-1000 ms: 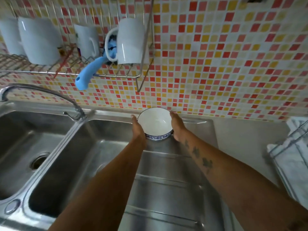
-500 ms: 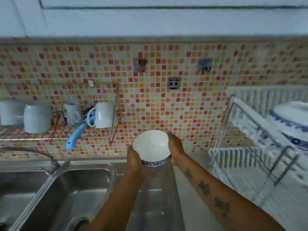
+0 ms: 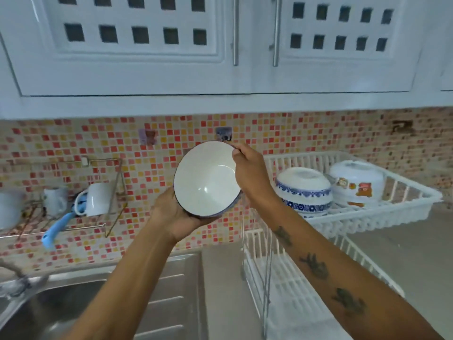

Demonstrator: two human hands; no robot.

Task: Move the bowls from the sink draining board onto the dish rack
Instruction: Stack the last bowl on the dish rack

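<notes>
A white bowl (image 3: 206, 177) with a blue patterned outside is held up in the air, tilted so its inside faces me. My left hand (image 3: 169, 212) cups it from below and my right hand (image 3: 250, 175) grips its right rim. Just to the right stands the white two-tier dish rack (image 3: 404, 209). On its upper tier lie a blue-patterned bowl (image 3: 302, 190) upside down and a white cartoon-printed bowl (image 3: 356, 185). The steel draining board (image 3: 169, 305) lies below my arms, with no bowl visible on it.
A wall wire rack (image 3: 73, 217) at the left holds white mugs (image 3: 98, 200) and a blue-handled brush (image 3: 55, 231). The faucet (image 3: 14, 278) and sink basin (image 3: 49, 315) sit at the lower left. White wall cabinets (image 3: 220, 45) hang overhead. A grey counter (image 3: 404, 253) extends right.
Both hands lifted the bowl off the draining board, raised it and carried it right toward the dish rack while tilting it. My view swung up and right.
</notes>
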